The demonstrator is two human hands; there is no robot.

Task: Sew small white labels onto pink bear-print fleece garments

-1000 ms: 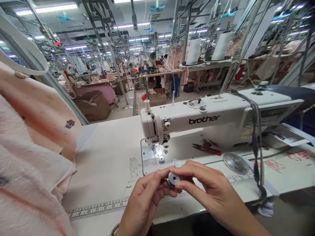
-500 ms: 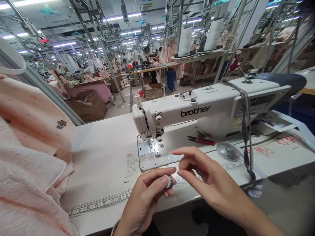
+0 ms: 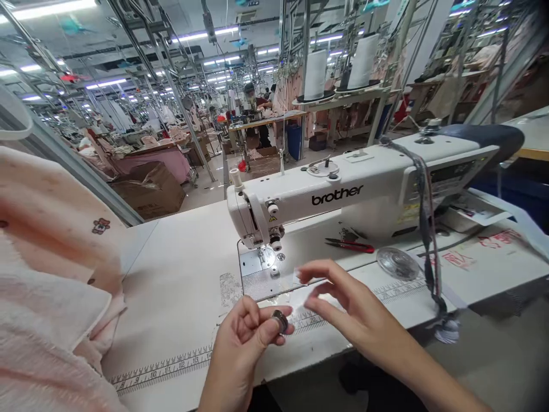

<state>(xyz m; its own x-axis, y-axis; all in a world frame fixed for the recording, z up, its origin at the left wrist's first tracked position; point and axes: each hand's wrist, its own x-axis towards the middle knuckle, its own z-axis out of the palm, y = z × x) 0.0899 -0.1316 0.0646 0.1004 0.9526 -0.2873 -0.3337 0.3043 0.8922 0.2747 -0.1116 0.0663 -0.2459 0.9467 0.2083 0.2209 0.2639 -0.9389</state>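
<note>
My left hand (image 3: pixel 242 337) is closed round a small metal bobbin case (image 3: pixel 281 321), held between thumb and fingers just above the front of the white sewing table (image 3: pixel 184 286). My right hand (image 3: pixel 343 303) hovers beside it with thumb and forefinger pinched; it seems to draw a fine thread, too thin to be sure. Both hands are in front of the needle plate (image 3: pixel 257 269) of the white Brother sewing machine (image 3: pixel 343 194).
Pink fleece fabric (image 3: pixel 47 274) is piled at the left. Red-handled snips (image 3: pixel 349 246) and a clear round dish (image 3: pixel 397 263) lie by the machine's base. A grey strap (image 3: pixel 426 229) hangs over the machine arm. Other workstations, thread cones (image 3: pixel 315 74) and a person stand behind.
My hands have parted: the right let go of the bobbin case and moved right and up, pinching. The left keeps the case and has turned it. The view shifted slightly.
</note>
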